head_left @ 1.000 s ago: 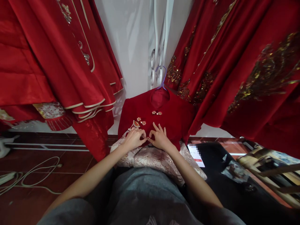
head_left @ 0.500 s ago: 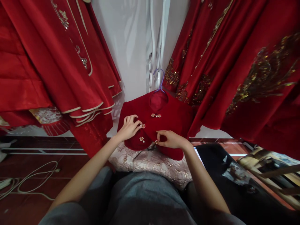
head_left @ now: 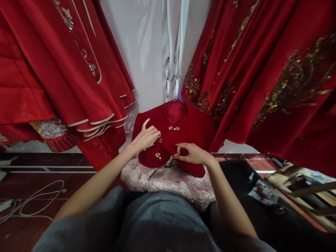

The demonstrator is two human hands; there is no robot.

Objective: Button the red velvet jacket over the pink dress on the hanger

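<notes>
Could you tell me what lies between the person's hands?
In the head view, a flap of the red jacket bearing a pearl button lies between the left hand and right hand.

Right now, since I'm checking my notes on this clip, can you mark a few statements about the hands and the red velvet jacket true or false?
1. The red velvet jacket sits on a purple hanger. True.
2. The right hand pinches a gold pearl button at the jacket's lower edge. True.
3. The left hand rests on the floor. False: it holds the jacket's front.
4. Green cloth lies under the jacket. False: pale pink brocade fabric lies there.
5. Red gold-embroidered garments hang at the right. True.
</notes>
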